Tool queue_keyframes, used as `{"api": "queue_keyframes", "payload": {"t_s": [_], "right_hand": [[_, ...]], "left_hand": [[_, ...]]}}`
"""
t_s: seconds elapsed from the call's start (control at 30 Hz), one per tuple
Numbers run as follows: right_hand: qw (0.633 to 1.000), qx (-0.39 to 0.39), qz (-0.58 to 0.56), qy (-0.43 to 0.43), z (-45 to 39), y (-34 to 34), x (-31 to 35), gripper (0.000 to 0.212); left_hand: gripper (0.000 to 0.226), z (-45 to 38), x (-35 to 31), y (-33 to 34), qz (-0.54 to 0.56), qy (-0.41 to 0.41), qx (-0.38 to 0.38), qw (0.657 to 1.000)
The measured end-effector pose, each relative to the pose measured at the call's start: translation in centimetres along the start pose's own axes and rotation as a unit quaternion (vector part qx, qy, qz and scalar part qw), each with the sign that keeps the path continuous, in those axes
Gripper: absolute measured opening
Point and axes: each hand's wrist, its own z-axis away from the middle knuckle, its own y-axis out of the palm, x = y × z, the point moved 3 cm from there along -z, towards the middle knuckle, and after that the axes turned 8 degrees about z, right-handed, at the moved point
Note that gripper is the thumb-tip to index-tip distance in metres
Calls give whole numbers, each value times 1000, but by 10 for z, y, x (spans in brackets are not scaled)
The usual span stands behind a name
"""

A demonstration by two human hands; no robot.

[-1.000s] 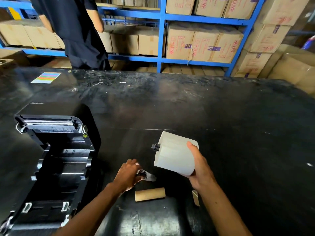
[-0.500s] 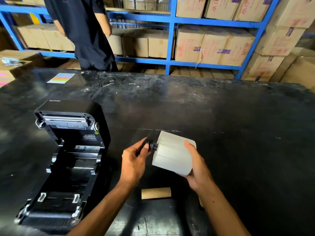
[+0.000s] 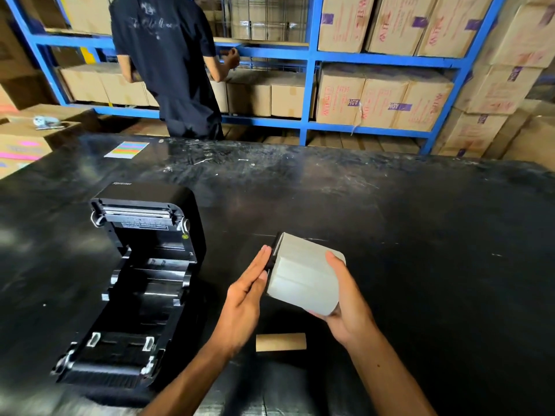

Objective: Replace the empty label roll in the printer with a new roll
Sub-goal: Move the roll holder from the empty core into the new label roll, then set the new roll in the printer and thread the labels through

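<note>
I'm gripping the new label roll [image 3: 303, 273] mid-frame in my right hand [image 3: 350, 318] while my flat, open left hand [image 3: 244, 295] is pressing the black end guide [image 3: 274, 253] on; skewed pressure could jam it.

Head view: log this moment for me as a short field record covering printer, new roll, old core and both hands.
printer: black, lid open, roll bay empty
new roll: white, held above the table, not yet in the printer
black end piece: on the roll's left end
old core: cardboard tube lying on the table
left hand: flat, pressing the end piece
right hand: grip around the roll
</note>
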Motion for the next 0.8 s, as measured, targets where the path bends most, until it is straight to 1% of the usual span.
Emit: {"api": "queue_keyframes", "payload": {"t_s": [0.07,0.17,0.33,0.43,0.57,0.63,0.73,0.77,0.8], "right_hand": [[1000,3,8,-5,3,2,2,38],[1000,6,10,-15,7,5,4,34],[999,14,35,-40,11,15,7,30],[995,21,76,-67,12,22,8,31],[988,18,120,-96,10,38,3,25],[984,22,135,-116,8,51,-1,36],[977,43,146,-148,8,76,-9,70],[975,54,149,-156,8,86,-12,76],[973,65,152,-164,9,96,-15,78]], "left_hand": [[38,0,-4,-2,15,6,-17,1000],[32,-2,-12,-3,22,21,-56,998],[28,-1,-17,-7,29,6,-67,997],[30,1,-18,-20,25,5,-84,996],[29,4,-21,-44,11,-14,-96,995],[29,7,-25,-58,-1,-14,-105,994],[27,12,-34,-81,-27,4,-122,992],[26,14,-36,-90,-33,9,-123,992],[26,16,-37,-100,-40,10,-124,991]]}}
